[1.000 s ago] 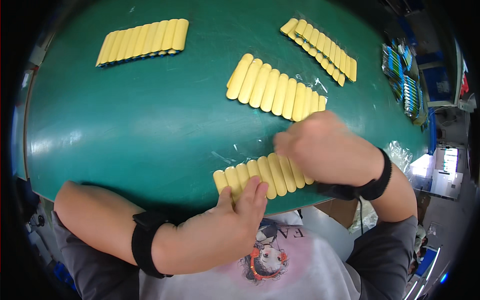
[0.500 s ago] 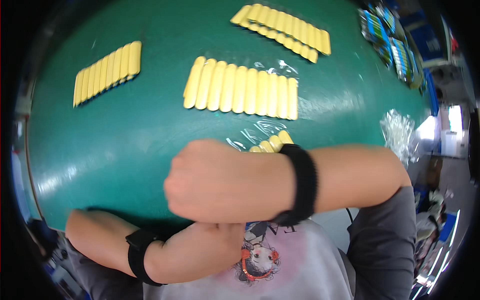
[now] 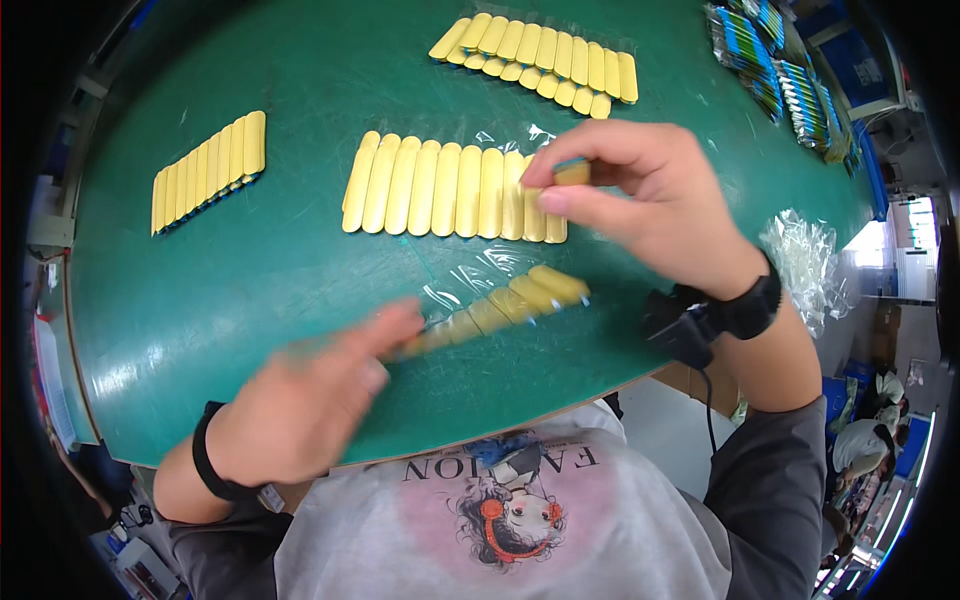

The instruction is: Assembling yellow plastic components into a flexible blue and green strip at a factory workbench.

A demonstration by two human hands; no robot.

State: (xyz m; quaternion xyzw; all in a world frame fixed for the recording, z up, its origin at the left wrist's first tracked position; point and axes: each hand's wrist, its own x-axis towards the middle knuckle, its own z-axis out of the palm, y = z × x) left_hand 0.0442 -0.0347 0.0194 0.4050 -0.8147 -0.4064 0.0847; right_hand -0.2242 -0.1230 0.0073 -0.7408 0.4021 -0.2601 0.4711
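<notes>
Thumb and fingers of my right hand (image 3: 650, 195) pinch a short-looking yellow strip with a blue-green edge (image 3: 572, 173), seen nearly end-on. It hangs over the right end of a row of yellow round-ended strips (image 3: 430, 190). My left hand (image 3: 310, 390), smeared by motion, is at the left end of a nearer slanted row of yellow strips (image 3: 500, 307) in a clear plastic sleeve (image 3: 470, 278). Whether its fingertips grip the sleeve or only come close, I cannot tell.
Another row of yellow strips (image 3: 210, 170) lies at left, and two overlapping rows (image 3: 545, 60) lie at the far side. Clear plastic sleeves (image 3: 800, 260) are heaped at the right edge. Packed blue-and-green bundles (image 3: 770, 75) pile up at far right on the green table (image 3: 220, 300).
My hands, crossed near the table edge before, have come apart. The right one has moved right and away from me and now shows a yellow strip; the left has moved forward over the table.
</notes>
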